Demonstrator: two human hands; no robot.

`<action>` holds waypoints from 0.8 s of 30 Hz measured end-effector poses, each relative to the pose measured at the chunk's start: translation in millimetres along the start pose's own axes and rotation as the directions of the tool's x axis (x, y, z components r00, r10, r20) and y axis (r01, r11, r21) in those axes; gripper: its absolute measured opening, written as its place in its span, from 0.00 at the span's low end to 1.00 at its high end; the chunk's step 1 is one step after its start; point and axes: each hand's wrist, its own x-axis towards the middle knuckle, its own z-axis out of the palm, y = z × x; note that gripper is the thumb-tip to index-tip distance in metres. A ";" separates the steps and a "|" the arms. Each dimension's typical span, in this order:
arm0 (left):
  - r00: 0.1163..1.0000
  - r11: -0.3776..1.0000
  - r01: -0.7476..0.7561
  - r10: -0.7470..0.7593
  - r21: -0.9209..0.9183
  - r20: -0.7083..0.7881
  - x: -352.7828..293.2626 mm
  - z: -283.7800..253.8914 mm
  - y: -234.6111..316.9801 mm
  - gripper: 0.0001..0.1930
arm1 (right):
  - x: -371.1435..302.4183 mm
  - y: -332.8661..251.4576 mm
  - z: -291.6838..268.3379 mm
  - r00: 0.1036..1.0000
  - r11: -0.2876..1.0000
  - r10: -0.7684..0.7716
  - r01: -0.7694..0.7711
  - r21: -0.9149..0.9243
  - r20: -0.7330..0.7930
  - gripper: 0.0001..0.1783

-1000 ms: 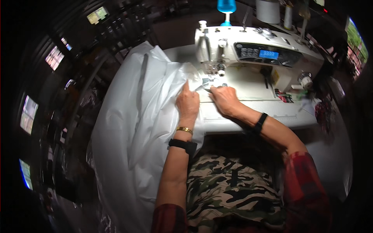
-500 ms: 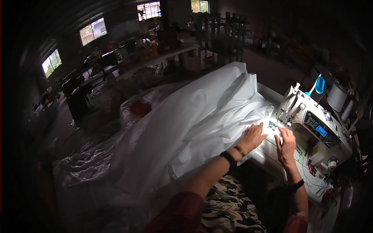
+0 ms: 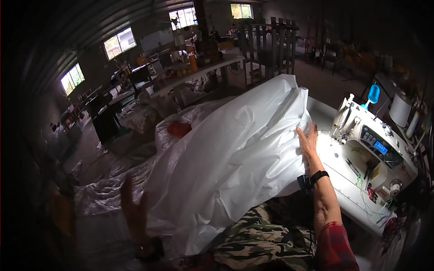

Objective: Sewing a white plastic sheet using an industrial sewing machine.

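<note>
The sheet (image 3: 226, 149) is plain white, the sewing machine (image 3: 370, 121) white with a blue screen (image 3: 381, 147); my sleeve (image 3: 337, 246) is red-and-black plaid, my trousers (image 3: 260, 235) green-tan-black camouflage.

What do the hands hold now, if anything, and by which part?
No grip shows: the right hand lies spread against the white sheet, near its right edge; the left hand looks open.

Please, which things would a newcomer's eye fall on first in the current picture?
Most likely the large white sheet, spread in bright folds across the middle, with the right hand at its right edge. Next, perhaps, the lit white sewing machine on the right, with its glowing blue screen. The left hand is dim and blurred at lower left.
</note>
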 end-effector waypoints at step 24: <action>0.489 0.180 0.852 0.067 -0.492 0.870 -43.5 177.2 87.9 0.18 | -239.9 -129.1 9.2 0.241 0.817 -0.491 0.462 0.346 0.837 0.21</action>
